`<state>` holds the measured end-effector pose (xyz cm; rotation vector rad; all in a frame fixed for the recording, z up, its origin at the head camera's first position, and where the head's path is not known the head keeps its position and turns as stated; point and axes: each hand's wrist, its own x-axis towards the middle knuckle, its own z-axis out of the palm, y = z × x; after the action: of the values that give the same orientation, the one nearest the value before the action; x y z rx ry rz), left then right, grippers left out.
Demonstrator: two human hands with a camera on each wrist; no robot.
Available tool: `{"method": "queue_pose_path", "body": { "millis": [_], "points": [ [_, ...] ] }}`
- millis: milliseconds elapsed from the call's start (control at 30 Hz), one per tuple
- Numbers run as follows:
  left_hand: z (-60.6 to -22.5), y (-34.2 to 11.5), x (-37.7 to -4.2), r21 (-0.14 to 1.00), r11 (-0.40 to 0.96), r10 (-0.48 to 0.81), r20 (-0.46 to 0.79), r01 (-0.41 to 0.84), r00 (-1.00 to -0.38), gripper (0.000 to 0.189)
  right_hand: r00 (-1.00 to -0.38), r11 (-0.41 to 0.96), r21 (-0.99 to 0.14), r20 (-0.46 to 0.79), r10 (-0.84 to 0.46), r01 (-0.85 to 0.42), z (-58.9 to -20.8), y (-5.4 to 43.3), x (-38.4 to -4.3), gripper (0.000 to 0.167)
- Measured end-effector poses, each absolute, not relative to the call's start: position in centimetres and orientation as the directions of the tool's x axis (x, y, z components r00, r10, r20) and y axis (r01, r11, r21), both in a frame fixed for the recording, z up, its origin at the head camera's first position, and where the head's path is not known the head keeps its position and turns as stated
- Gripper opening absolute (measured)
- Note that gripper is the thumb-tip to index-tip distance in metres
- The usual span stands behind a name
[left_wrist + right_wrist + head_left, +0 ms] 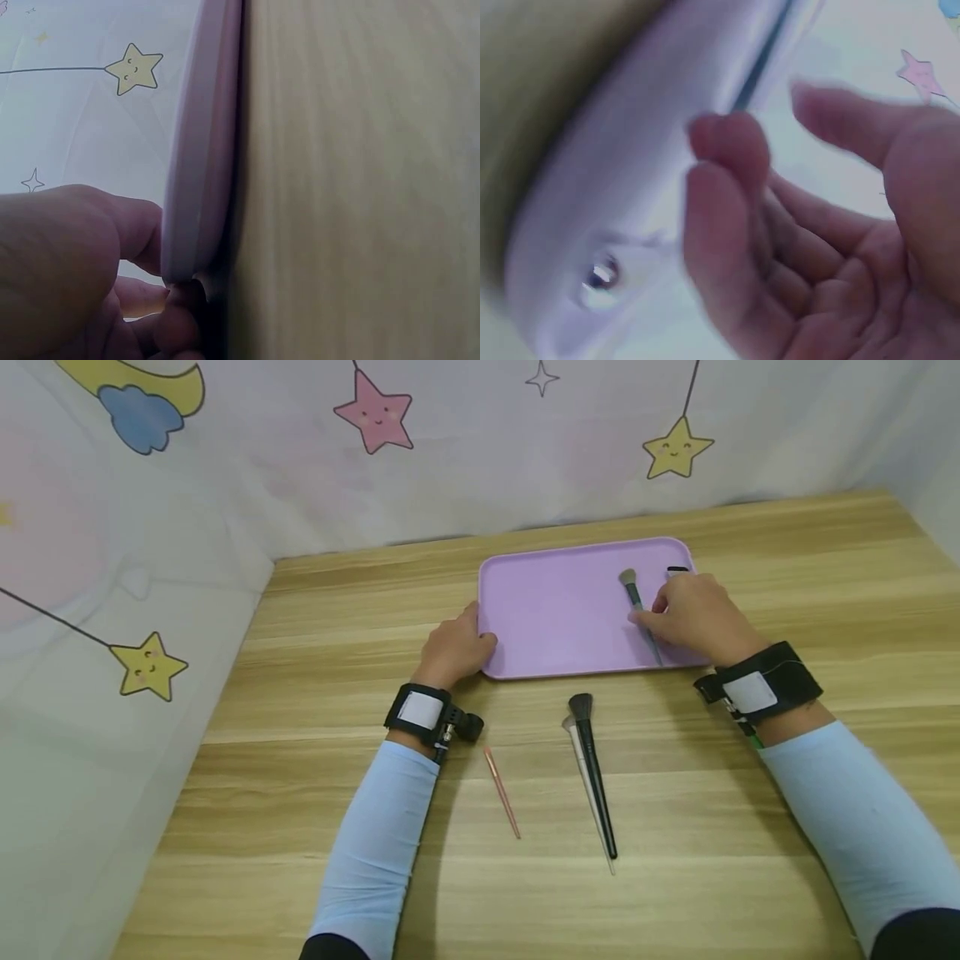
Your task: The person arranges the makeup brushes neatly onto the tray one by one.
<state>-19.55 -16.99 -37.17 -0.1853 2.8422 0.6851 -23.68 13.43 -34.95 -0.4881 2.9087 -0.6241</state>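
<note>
My left hand (457, 647) grips the left edge of a lilac tray (555, 610). In the left wrist view the thumb lies over the tray's rim (199, 165), with fingers beneath it. Above the tray's right side is my right hand (701, 614), beside a makeup brush (634, 593) with a dark green handle. Thumb and fingers stand apart in the right wrist view, holding nothing; the brush handle (763, 64) lies beyond the fingertips. A small black-and-white item (677, 570), its kind unclear, sits at the tray's right end, partly hidden by the right hand.
In front of the tray, a black makeup brush (595, 777) lies against a white-handled one (582, 756) on the wooden table (337, 693). A thin pink brush (502, 793) lies to their left. A star-printed cloth (480, 468) hangs behind the table.
</note>
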Motion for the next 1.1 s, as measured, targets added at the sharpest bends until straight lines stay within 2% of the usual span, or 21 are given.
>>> {"method": "queue_pose_path", "body": {
  "millis": [200,400,933,1100],
  "points": [
    [-37.3,-17.1,-19.7,0.425,0.888,-0.075,-0.242,-0.175,-0.967,0.070,-0.900,0.880,-0.357,-0.183,-0.395,-0.313,-34.4,13.3,-22.5,0.039],
    [-37.3,-17.1,-19.7,0.433,0.885,-0.070,-0.237,-0.170,-0.969,0.070,-0.907,0.875,-0.363,-0.147,-0.394,-0.321,-34.8,13.1,-22.1,0.036],
    [-37.2,-16.8,-19.6,0.412,0.896,-0.064,-0.248,-0.165,-0.967,0.070,-0.916,0.876,-0.353,-0.106,-0.386,-0.329,-35.5,13.2,-22.1,0.043],
    [-37.2,-16.9,-19.7,0.419,0.894,-0.060,-0.237,-0.157,-0.970,0.070,-0.928,0.868,-0.373,-0.041,-0.369,-0.328,-34.6,13.0,-21.5,0.033]
  ]
}}
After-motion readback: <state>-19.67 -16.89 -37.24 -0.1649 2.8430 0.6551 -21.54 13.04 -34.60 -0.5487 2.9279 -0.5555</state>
